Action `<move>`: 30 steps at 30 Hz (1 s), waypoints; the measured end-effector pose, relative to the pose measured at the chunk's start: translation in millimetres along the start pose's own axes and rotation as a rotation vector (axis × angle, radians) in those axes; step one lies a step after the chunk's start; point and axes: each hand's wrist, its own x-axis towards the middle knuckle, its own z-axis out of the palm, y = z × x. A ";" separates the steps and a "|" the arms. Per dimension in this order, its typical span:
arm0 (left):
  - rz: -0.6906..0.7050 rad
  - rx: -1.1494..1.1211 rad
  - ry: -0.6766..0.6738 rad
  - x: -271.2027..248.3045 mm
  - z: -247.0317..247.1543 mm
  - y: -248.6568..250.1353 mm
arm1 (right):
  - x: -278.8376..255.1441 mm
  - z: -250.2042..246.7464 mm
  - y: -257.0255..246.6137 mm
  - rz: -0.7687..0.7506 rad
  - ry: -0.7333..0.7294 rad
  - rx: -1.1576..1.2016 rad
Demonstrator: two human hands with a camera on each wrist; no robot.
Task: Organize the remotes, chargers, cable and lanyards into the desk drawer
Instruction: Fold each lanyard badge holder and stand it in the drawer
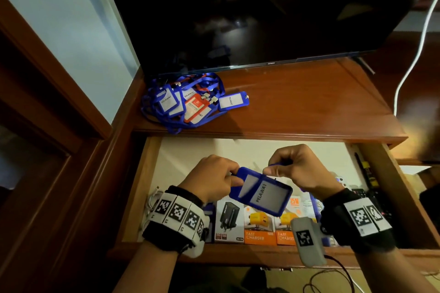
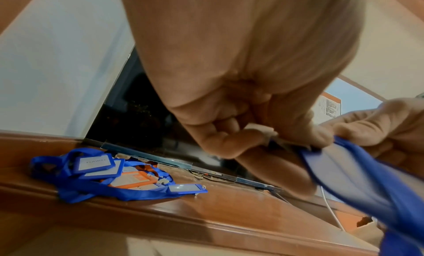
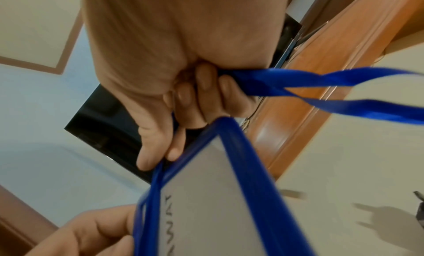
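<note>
Both hands hold one blue badge holder (image 1: 262,194) reading PELAWAT above the open drawer (image 1: 152,173). My left hand (image 1: 217,173) pinches its left top corner. My right hand (image 1: 294,169) pinches the top edge and grips the blue strap (image 3: 321,82), which trails off to the right. The badge holder (image 3: 211,196) fills the lower right wrist view, and the same holder (image 2: 358,173) shows edge-on in the left wrist view. A heap of blue lanyards (image 1: 190,100) with one orange badge lies on the desk top, left of centre.
Charger boxes (image 1: 259,223) stand in a row along the drawer's front, a white cable (image 1: 152,200) at its left, remotes (image 1: 370,195) at its right. A dark TV screen (image 1: 262,12) stands behind the desk top (image 1: 309,102). A white cord (image 1: 414,59) hangs at right.
</note>
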 end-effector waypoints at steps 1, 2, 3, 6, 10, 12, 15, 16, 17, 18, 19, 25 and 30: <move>0.004 -0.001 -0.021 -0.8 1.3 -0.6 | -0.7 0.6 -2.6 -0.013 -0.038 -0.006; 0.012 -0.003 -0.040 -1.7 2.2 -1.3 | -0.8 1.5 -4.7 -0.027 -0.072 -0.001; 0.017 -0.019 -0.057 -2.3 2.5 -2.2 | -0.9 2.2 -6.4 -0.041 -0.100 0.012; 0.009 -0.184 -0.087 -4.9 0.9 -8.2 | -1.3 0.2 -9.3 -0.018 -0.152 0.090; -0.001 -0.380 -0.111 -10.6 2.1 -21.1 | -4.6 2.1 0.1 0.090 -0.224 0.170; 0.009 -0.525 -0.086 -13.5 6.1 -25.5 | -6.5 10.9 5.6 0.106 -0.243 0.266; -0.013 -0.768 0.064 -15.6 12.7 -24.7 | -6.8 30.7 15.8 0.158 -0.106 0.469; -0.038 -0.831 0.118 -15.4 15.2 -23.9 | -6.1 40.0 20.1 0.215 -0.015 0.557; -0.068 -0.871 0.170 -14.8 17.7 -23.1 | -5.3 48.4 22.1 0.276 0.042 0.600; -0.100 -0.893 0.224 -13.6 20.5 -23.0 | -4.2 55.9 25.7 0.323 0.064 0.590; -0.130 -0.900 0.281 -12.6 23.2 -23.0 | -2.7 63.2 28.0 0.345 0.049 0.548; -0.317 -0.806 0.667 -2.8 29.9 -31.1 | -2.4 82.6 13.9 0.242 -0.118 0.534; -0.374 -0.582 0.802 -0.3 33.8 -40.6 | -9.5 85.0 -2.9 0.152 -0.184 0.278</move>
